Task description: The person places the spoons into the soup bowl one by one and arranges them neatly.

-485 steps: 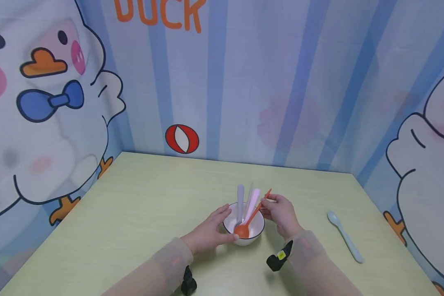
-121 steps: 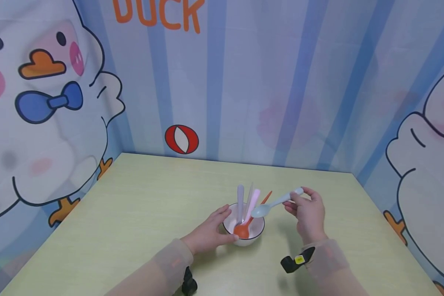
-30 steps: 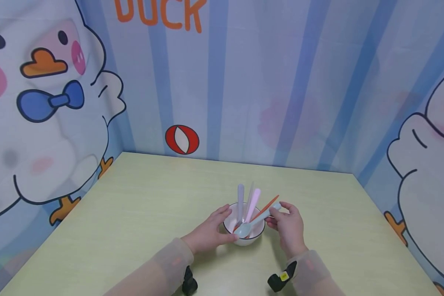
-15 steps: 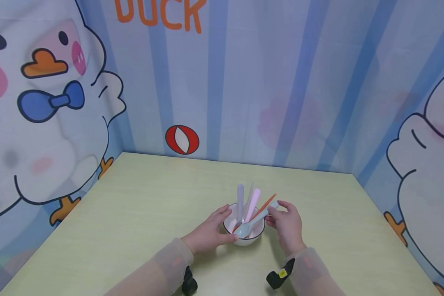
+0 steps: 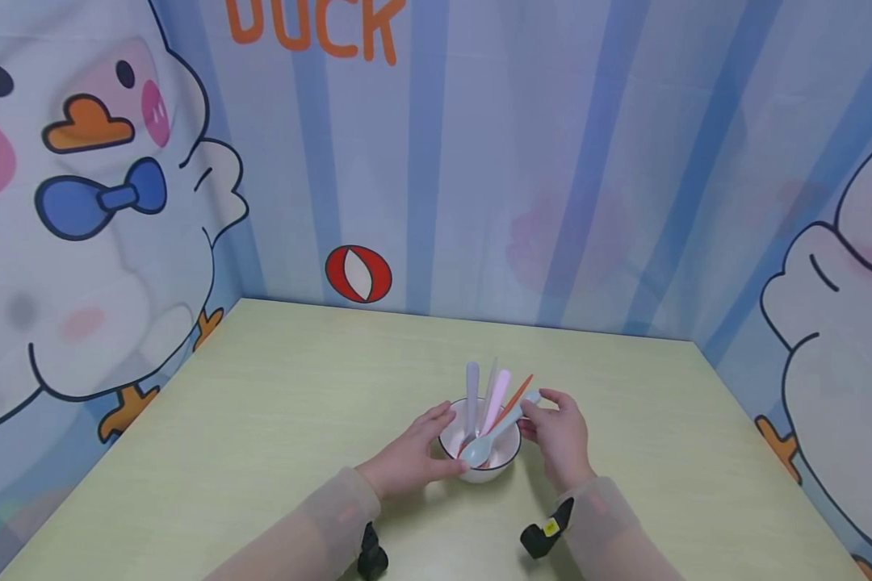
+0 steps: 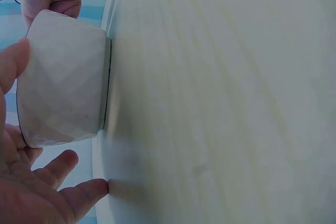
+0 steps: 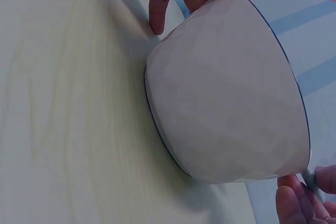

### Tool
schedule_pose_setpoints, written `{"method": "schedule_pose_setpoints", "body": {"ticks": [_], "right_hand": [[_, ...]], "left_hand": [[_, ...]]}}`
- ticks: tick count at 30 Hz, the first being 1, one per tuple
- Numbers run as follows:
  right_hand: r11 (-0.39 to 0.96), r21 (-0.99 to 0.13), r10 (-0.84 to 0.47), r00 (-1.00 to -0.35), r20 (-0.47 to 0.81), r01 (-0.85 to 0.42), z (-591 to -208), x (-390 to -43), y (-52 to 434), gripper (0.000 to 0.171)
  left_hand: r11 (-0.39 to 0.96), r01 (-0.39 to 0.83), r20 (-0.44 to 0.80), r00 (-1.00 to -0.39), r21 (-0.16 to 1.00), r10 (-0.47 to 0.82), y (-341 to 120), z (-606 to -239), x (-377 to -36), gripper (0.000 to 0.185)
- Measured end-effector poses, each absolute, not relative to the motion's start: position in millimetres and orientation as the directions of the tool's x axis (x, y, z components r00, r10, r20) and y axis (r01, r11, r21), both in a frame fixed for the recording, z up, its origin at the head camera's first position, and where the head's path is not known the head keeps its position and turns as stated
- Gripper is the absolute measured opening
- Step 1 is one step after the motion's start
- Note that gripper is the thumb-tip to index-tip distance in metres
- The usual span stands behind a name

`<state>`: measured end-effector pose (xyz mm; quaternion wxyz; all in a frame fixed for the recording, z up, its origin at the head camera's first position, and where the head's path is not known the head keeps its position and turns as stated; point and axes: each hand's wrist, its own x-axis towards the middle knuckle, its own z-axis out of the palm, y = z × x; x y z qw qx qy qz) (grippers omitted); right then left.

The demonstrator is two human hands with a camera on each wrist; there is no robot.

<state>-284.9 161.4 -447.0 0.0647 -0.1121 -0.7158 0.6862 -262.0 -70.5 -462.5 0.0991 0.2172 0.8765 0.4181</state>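
A white bowl (image 5: 483, 476) with a dark rim stands on the table in the head view. My left hand (image 5: 410, 460) holds it at its left side, thumb at the near rim and fingers on the far side. Between thumb and fingers of my right hand (image 5: 563, 440) is the handle end of a light blue spoon (image 5: 504, 423), whose head lies inside the bowl. An orange spoon (image 5: 520, 392), partly covered by it, leans the same way. A lilac handle (image 5: 472, 383), a pink handle (image 5: 501, 389) and a thin greyish utensil (image 5: 492, 373) also stick up; their lower ends are hidden.
The pale wooden table (image 5: 298, 387) reaches back to a blue striped cloth backdrop (image 5: 472, 161) with printed ducks. A black wrist camera (image 5: 372, 553) hangs under the left sleeve and another camera (image 5: 541, 537) under the right.
The light blue spoon, earlier on the table at right, was lifted and brought into the bowl. In the last second its handle shifted slightly left and up. The left hand stays put.
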Motion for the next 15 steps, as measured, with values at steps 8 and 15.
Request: {"method": "schedule_pose_setpoints", "body": {"ticks": [8, 15], "right_hand": [[0.031, -0.995, 0.239, -0.967, -0.084, 0.094, -445, -280, 168, 0.052], [0.072, -0.992, 0.253, -0.964, -0.084, 0.106, -442, -271, 179, 0.053]], "left_hand": [[0.555, 0.314, 0.017, -0.880, 0.770, 0.475, -70, -463, -263, 0.087], [0.554, 0.283, 0.000, -0.891, 0.783, 0.455, -67, -465, -261, 0.086]]}}
